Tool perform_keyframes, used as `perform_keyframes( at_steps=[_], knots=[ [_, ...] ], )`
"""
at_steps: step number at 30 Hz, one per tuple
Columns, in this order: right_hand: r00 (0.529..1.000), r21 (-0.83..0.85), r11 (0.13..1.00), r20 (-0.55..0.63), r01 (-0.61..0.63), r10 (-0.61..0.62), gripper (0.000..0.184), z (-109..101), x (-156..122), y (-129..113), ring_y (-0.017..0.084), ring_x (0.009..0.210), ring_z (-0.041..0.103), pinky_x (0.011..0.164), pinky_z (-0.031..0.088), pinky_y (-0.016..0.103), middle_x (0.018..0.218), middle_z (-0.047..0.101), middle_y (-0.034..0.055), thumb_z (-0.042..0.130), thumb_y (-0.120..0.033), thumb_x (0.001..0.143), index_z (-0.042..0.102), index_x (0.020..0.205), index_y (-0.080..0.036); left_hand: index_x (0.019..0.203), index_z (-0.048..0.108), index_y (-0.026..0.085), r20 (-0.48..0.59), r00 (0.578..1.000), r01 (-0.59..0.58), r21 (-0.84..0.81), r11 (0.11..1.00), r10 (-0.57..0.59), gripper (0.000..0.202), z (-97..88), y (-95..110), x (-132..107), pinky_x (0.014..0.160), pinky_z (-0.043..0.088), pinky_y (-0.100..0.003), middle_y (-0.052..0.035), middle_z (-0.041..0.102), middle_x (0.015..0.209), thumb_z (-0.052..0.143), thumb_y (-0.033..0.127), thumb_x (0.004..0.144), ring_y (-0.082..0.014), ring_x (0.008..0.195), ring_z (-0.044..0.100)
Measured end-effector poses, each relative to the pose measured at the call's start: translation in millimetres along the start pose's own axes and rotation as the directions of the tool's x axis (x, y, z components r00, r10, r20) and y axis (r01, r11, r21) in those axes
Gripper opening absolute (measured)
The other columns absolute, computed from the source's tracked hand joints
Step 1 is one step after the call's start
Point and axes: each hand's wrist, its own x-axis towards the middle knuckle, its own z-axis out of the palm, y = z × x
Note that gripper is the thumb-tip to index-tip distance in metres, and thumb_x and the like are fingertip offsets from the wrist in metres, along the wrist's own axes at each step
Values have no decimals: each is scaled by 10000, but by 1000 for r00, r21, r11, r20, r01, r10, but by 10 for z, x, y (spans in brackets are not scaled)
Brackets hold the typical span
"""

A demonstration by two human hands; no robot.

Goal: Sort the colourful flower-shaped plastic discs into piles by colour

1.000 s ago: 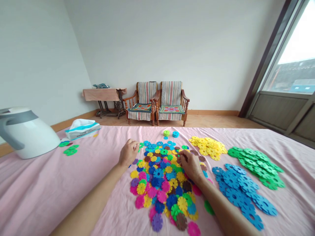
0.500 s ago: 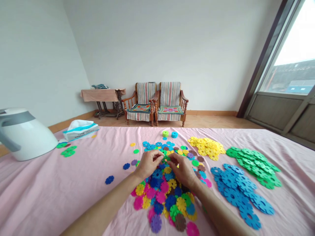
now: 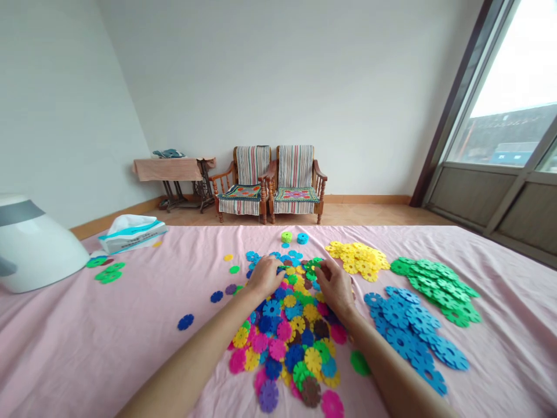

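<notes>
discs (image 3: 277,348) lie heaped from the desk's (image 3: 143,331) middle toward its near edge. my right hand (image 3: 337,285) pinches green discs (image 3: 313,268); whether my left hand (image 3: 265,278) has one, i cannot tell. light rim-holds should spare neighbours. near the far left corner, a pack (image 3: 133,239) shows white tissue (image 3: 130,221); the jug's (image 3: 41,252) contents are hidden.

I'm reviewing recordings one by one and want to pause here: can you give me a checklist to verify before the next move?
1. Both hands in view: ok, left hand and right hand are over the mixed pile.
2. Left hand's hold: cannot tell; green shows at its fingertips.
3. Right hand's hold: cannot tell; green discs are at its fingertips.
4. Mixed pile one colour: not ok, several colours mingle.
5. Yellow pile all one colour: ok.
6. White jug fully in frame: not ok, the left edge cuts it.
</notes>
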Motion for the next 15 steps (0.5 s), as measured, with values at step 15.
perform_keyframes(
  at_steps=[15],
  knots=[
    [970, 321, 942, 241, -100, 21, 243, 221, -58, 4, 141, 559, 542, 527, 416, 237, 615, 591, -1, 543, -329, 727, 628, 876, -158, 959, 631, 123, 138, 990, 108, -713, 693, -12, 217, -75, 188, -107, 679, 517, -280, -48, 682, 810, 538, 216, 786, -164, 714, 655]
  ],
)
